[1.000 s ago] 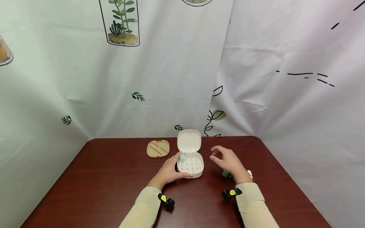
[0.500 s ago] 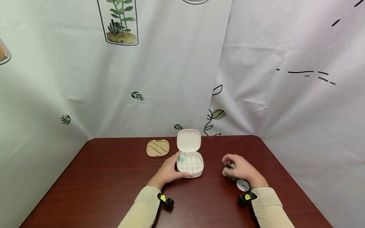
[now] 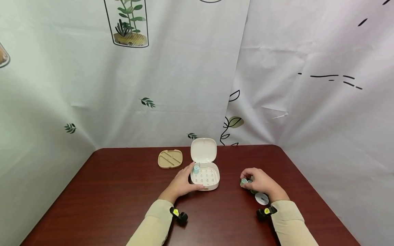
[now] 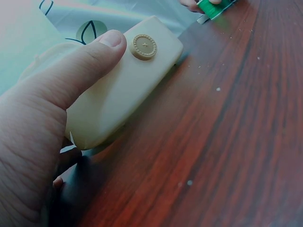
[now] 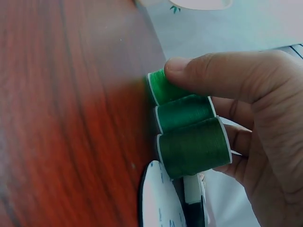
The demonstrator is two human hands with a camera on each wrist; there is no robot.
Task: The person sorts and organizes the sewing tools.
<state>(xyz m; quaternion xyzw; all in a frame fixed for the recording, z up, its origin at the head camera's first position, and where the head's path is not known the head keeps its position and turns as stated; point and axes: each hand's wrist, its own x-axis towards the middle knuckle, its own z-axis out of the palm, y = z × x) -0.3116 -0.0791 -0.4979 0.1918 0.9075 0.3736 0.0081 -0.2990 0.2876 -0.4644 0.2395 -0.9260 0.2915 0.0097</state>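
My left hand (image 3: 180, 183) grips the near left side of an open white sewing box (image 3: 213, 186). In the left wrist view, its thumb lies beside the round button clasp (image 4: 144, 46) on the box front. A pale blue spool (image 3: 196, 169) stands in the box's back left corner, among rows of small pegs. To the right, my right hand (image 3: 261, 181) pinches a bright green thread spool (image 5: 163, 87) at the table. Two darker green spools, a mid-green one (image 5: 184, 113) and a deep green one (image 5: 194, 147), lie beside it under the hand.
A flat white disc (image 3: 261, 199) lies by the right wrist, with a dark and white item (image 5: 193, 196) partly hidden next to it. At the back left rests a beige divided tray (image 3: 170, 159). The box lid (image 3: 203, 150) stands upright before the printed curtain (image 3: 172, 75).
My right hand has moved right and down from beside the box to the spools, and its fingers have closed on the bright green one. The left hand stays on the box.
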